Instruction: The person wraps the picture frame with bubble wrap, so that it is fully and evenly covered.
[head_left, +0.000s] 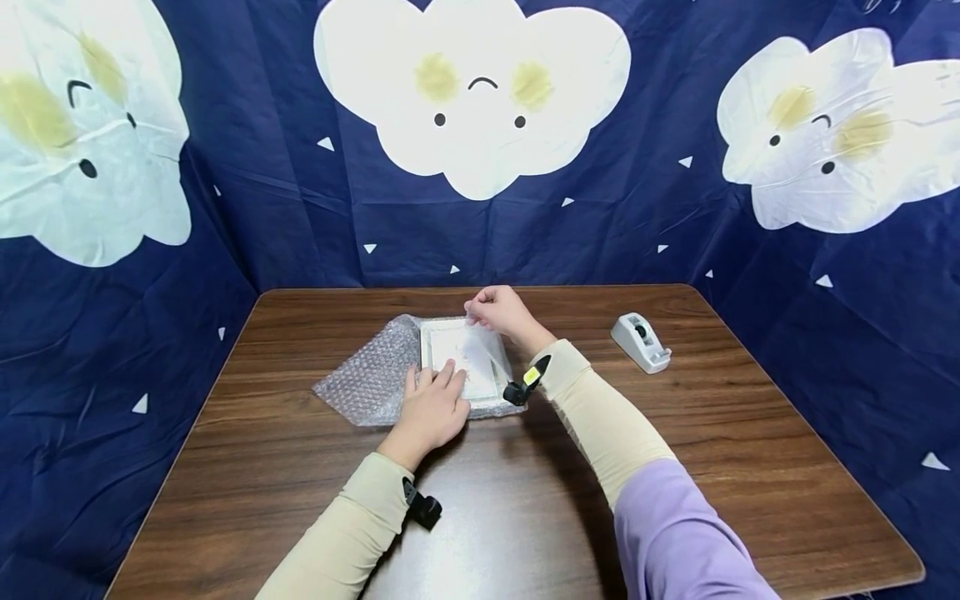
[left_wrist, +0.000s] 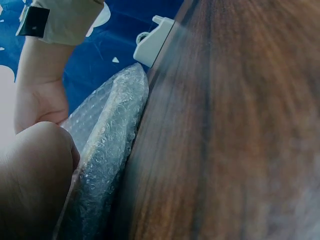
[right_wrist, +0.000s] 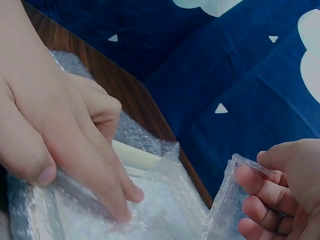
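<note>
A white picture frame (head_left: 427,346) lies flat on a sheet of bubble wrap (head_left: 371,379), which spreads out to its left. My left hand (head_left: 431,412) rests on the lower left part of the frame with its fingers extended, and in the right wrist view those fingertips press on clear wrap over its middle. At the frame's far right corner, my right hand (head_left: 504,313) pinches a lifted edge of the wrap between thumb and fingers. In the right wrist view that raised flap (right_wrist: 231,192) stands up from the frame. The frame's right side shows hazily through the wrap.
A white tape dispenser (head_left: 641,343) stands on the right of the brown wooden table (head_left: 300,492). Dark blue cloth (head_left: 480,242) printed with clouds hangs close behind the table and along both sides.
</note>
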